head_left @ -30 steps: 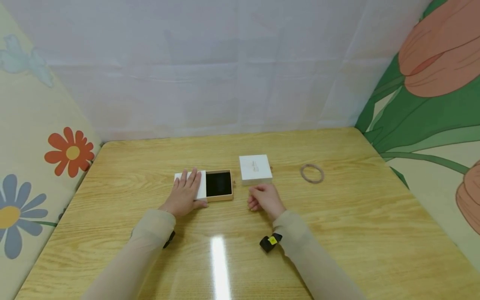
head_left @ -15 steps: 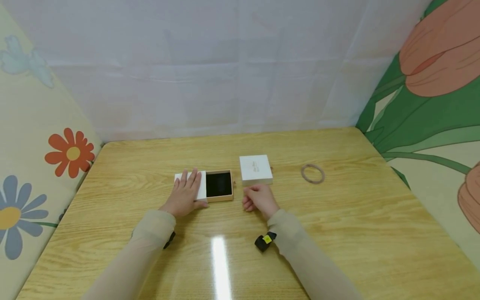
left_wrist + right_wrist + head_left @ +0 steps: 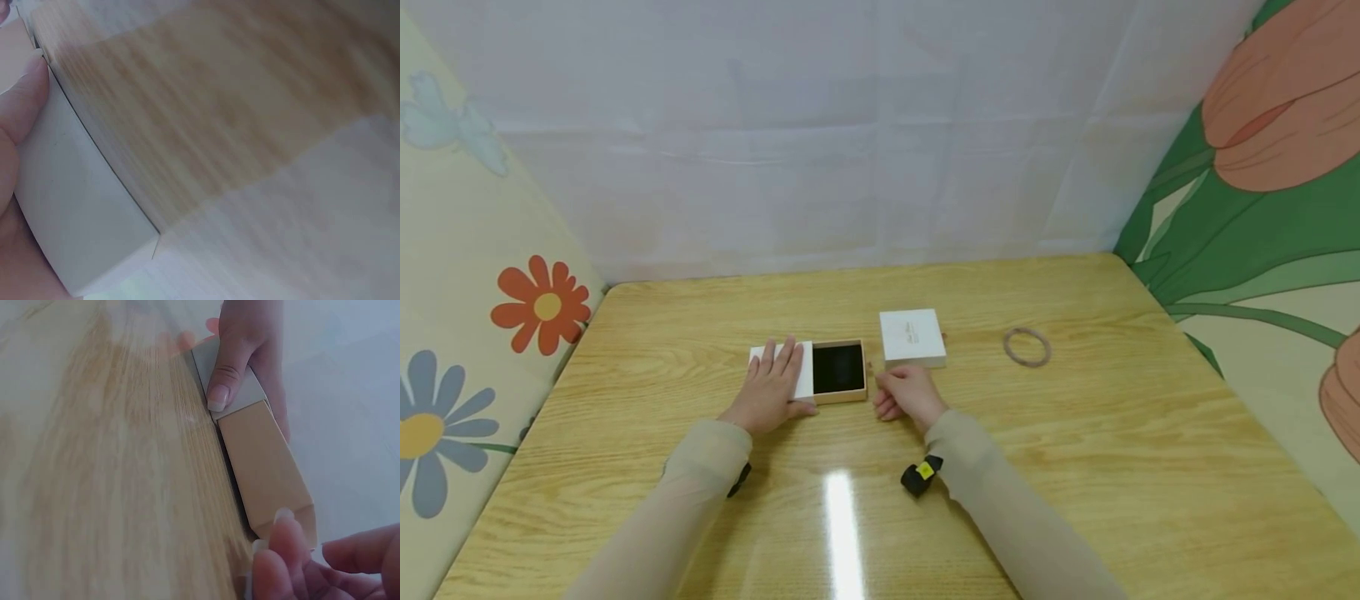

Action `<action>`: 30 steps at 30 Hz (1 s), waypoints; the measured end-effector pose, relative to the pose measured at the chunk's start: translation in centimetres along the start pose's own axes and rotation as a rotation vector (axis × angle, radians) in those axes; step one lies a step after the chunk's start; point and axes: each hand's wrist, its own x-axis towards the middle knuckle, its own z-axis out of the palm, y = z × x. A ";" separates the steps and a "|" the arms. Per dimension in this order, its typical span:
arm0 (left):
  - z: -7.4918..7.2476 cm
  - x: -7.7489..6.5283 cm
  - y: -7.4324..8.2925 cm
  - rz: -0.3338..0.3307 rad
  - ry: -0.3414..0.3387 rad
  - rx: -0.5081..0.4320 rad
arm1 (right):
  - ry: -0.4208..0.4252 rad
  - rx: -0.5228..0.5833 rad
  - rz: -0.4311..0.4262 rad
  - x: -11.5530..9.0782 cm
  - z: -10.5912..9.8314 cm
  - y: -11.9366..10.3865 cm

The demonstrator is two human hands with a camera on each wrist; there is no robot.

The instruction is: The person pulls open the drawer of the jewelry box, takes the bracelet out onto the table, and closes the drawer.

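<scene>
A white slide-out box lies at centre-left, its sleeve [image 3: 806, 375] under my left hand [image 3: 766, 393]. My left fingers lie across the top of it, and the thumb bears on the near side wall [image 3: 87, 187]. Out of the sleeve's right end sticks a tan drawer [image 3: 842, 398] with a black lining [image 3: 838, 368]. Just right of that drawer is my right hand [image 3: 910, 395], fingers loosely bent, nothing visible in it. In the right wrist view its fingertips are close to the drawer's end [image 3: 294, 515]; whether they touch it I cannot tell.
Behind my right hand stands a second white box [image 3: 912, 332], closed, with gold lettering on its lid. Farther right, a pinkish-brown ring, like a bangle [image 3: 1036, 364], lies flat on the wooden table [image 3: 1112, 417]. A white cloth backdrop [image 3: 820, 167] rises behind the table.
My right hand has moved left, toward the end of the drawer. My left hand and the slide-out box stay in place.
</scene>
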 end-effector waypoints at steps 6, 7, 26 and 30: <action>-0.1 -0.1 0.1 -0.002 0.001 -0.008 | -0.015 -0.011 -0.002 0.4 0.8 0.0; -0.2 -0.1 0.1 -0.001 0.003 -0.007 | -0.018 -0.014 -0.003 0.5 1.0 0.0; 0.1 0.1 0.0 0.000 0.017 0.011 | -0.007 -0.017 0.016 1.0 1.7 -0.6; 0.1 0.1 0.0 -0.002 0.015 0.011 | -0.010 -0.009 0.006 1.2 1.7 -0.6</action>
